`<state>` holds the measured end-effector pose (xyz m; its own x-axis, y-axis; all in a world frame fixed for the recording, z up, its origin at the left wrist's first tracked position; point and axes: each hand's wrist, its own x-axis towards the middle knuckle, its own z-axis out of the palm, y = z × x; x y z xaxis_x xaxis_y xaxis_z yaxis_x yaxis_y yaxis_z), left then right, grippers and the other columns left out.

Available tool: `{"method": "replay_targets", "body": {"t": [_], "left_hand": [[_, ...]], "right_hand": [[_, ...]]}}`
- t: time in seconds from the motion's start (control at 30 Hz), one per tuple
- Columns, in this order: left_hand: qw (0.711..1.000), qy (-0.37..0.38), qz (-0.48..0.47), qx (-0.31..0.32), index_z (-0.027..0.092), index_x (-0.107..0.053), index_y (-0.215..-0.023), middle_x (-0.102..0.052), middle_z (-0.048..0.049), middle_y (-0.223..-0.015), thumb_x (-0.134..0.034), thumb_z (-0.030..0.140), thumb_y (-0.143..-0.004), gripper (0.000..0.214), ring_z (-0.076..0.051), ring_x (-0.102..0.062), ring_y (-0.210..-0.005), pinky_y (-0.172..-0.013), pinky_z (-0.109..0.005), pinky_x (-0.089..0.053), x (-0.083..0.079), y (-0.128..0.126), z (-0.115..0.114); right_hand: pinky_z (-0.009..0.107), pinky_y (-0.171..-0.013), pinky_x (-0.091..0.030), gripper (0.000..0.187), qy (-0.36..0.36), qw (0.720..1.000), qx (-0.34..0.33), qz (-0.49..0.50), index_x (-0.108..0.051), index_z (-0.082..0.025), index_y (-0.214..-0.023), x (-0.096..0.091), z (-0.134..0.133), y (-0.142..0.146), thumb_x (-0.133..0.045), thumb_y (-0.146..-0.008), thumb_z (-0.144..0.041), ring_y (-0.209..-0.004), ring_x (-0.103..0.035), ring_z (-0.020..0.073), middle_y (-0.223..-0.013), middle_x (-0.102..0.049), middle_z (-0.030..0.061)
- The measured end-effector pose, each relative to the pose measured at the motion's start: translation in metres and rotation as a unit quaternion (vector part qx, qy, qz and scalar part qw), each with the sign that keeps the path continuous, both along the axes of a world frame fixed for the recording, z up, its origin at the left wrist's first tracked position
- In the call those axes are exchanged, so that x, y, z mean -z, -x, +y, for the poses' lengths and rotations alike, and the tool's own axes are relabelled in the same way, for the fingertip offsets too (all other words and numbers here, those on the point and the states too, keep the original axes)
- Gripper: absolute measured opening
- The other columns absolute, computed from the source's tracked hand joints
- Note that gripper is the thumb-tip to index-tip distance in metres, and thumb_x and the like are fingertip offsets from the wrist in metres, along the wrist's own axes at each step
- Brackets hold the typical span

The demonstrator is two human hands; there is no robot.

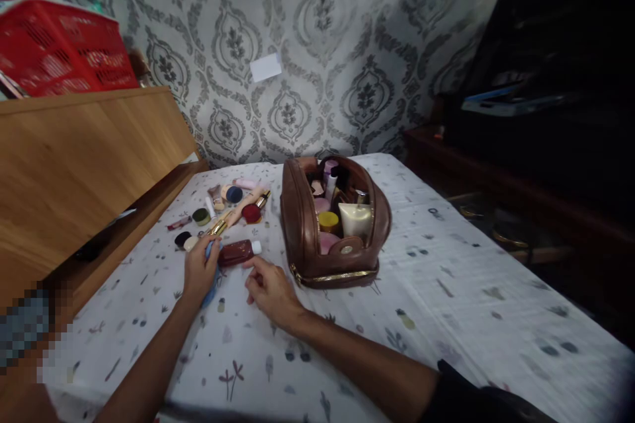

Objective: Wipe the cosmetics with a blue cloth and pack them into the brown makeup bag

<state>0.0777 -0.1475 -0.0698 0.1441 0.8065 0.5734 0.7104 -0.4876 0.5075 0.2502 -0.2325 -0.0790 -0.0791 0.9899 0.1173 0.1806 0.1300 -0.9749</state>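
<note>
My left hand [201, 269] grips a soft blue item [210, 284], which shows above and below the fingers and is too hidden to name exactly. My right hand [270, 291] lies open on the sheet, its fingertips just below a dark red bottle with a white cap [237, 253]. To the right stands an open brown leather cosmetic bag [300, 231], holding a cream tube [355, 219] and several other cosmetics. Loose on the sheet beyond my hands are a gold lipstick tube [219, 227], a red compact [251, 213] and a blue compact [233, 194].
The floral bed sheet [446, 304] spreads under everything. A wooden headboard panel [84, 172] rises on the left, with a red basket [59, 46] above it. Patterned wallpaper [347, 13] stands behind, and dark wooden furniture [496, 172] lies to the right.
</note>
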Motion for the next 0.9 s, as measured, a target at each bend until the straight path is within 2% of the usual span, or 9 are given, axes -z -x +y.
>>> {"method": "replay_targets", "body": {"t": [0.33,0.43,0.5,0.57,0.63,0.67,0.77,0.83,0.9], "left_hand": [[0.998,-0.035,0.049,-0.012,0.018,-0.067,-0.086,-0.072,-0.0075,-0.085,-0.042,0.038,-0.092,0.032,-0.023,-0.066,-0.079,-0.075,-0.033,-0.048,0.005,0.001,0.009],[0.998,-0.035,0.056,-0.022,0.018,-0.068,-0.085,-0.071,-0.0071,-0.081,-0.044,0.034,-0.090,0.029,-0.023,-0.065,-0.076,-0.073,-0.033,-0.049,0.005,0.001,0.011],[0.998,-0.020,0.058,-0.026,0.017,-0.068,-0.086,-0.071,-0.0078,-0.083,-0.045,0.032,-0.089,0.028,-0.024,-0.065,-0.080,-0.076,-0.034,-0.049,0.004,0.004,0.011],[0.998,0.004,0.060,-0.025,0.015,-0.069,-0.090,-0.071,-0.0086,-0.089,-0.046,0.029,-0.088,0.026,-0.024,-0.064,-0.085,-0.081,-0.034,-0.049,0.003,0.006,0.011],[0.997,0.029,0.062,-0.031,0.010,-0.068,-0.098,-0.070,-0.0076,-0.089,-0.046,0.027,-0.090,0.029,-0.022,-0.062,-0.085,-0.085,-0.034,-0.048,0.003,0.006,0.012],[0.996,0.030,0.061,-0.064,0.008,-0.069,-0.098,-0.069,-0.0047,-0.085,-0.049,0.026,-0.090,0.028,-0.020,-0.061,-0.082,-0.086,-0.032,-0.047,0.002,0.004,0.013],[0.994,0.059,0.062,-0.071,0.000,-0.066,-0.103,-0.067,-0.0033,-0.087,-0.051,0.021,-0.090,0.029,-0.019,-0.059,-0.088,-0.092,-0.036,-0.045,-0.001,-0.002,0.014],[0.993,0.073,0.057,-0.077,-0.003,-0.065,-0.103,-0.067,-0.0029,-0.087,-0.050,0.015,-0.089,0.027,-0.020,-0.059,-0.091,-0.095,-0.040,-0.044,-0.006,-0.006,0.011],[0.992,0.074,0.054,-0.090,-0.002,-0.065,-0.101,-0.066,-0.0017,-0.083,-0.050,0.011,-0.086,0.025,-0.020,-0.059,-0.090,-0.096,-0.042,-0.044,-0.010,-0.009,0.006]], "right_hand": [[0.016,-0.048,-0.039,0.029,-0.047,0.996,-0.017,-0.069,-0.067,-0.014,-0.095,0.000,0.001,0.000,-0.046,-0.080,0.000,-0.048,-0.058,0.0083,-0.056,-0.052,-0.0070],[0.019,-0.055,-0.042,0.029,-0.072,0.992,-0.036,-0.092,-0.069,-0.014,-0.093,-0.007,-0.002,0.000,-0.049,-0.078,0.000,-0.053,-0.057,0.0100,-0.057,-0.054,-0.0061],[0.021,-0.065,-0.045,0.028,-0.082,0.991,-0.042,-0.101,-0.071,-0.017,-0.090,-0.013,-0.013,-0.005,-0.053,-0.077,0.000,-0.060,-0.057,0.0112,-0.060,-0.057,-0.0055],[0.023,-0.074,-0.046,0.024,-0.083,0.991,-0.035,-0.101,-0.072,-0.018,-0.091,-0.020,-0.036,-0.019,-0.057,-0.079,-0.004,-0.067,-0.057,0.0114,-0.069,-0.062,-0.0038],[0.024,-0.073,-0.046,0.023,-0.148,0.979,-0.018,-0.139,-0.072,-0.017,-0.097,-0.029,-0.073,-0.041,-0.054,-0.083,-0.009,-0.067,-0.057,0.0109,-0.073,-0.063,-0.0024],[0.024,-0.071,-0.047,0.024,-0.165,0.976,0.008,-0.143,-0.071,-0.017,-0.101,-0.034,-0.096,-0.054,-0.053,-0.085,-0.012,-0.067,-0.058,0.0101,-0.076,-0.063,-0.0021],[0.022,-0.064,-0.047,0.028,-0.160,0.968,0.133,-0.137,-0.068,-0.018,-0.109,-0.042,-0.174,-0.090,-0.048,-0.092,-0.026,-0.063,-0.058,0.0077,-0.081,-0.065,-0.0014],[0.021,-0.059,-0.047,0.029,-0.118,0.952,0.234,-0.158,-0.068,-0.018,-0.108,-0.033,-0.226,-0.108,-0.048,-0.093,-0.034,-0.058,-0.059,0.0082,-0.074,-0.065,-0.0018],[0.022,-0.057,-0.048,0.031,-0.035,0.935,0.311,-0.168,-0.066,-0.016,-0.110,-0.006,-0.270,-0.120,-0.046,-0.094,-0.034,-0.057,-0.061,0.0106,-0.073,-0.065,0.0003]]}}
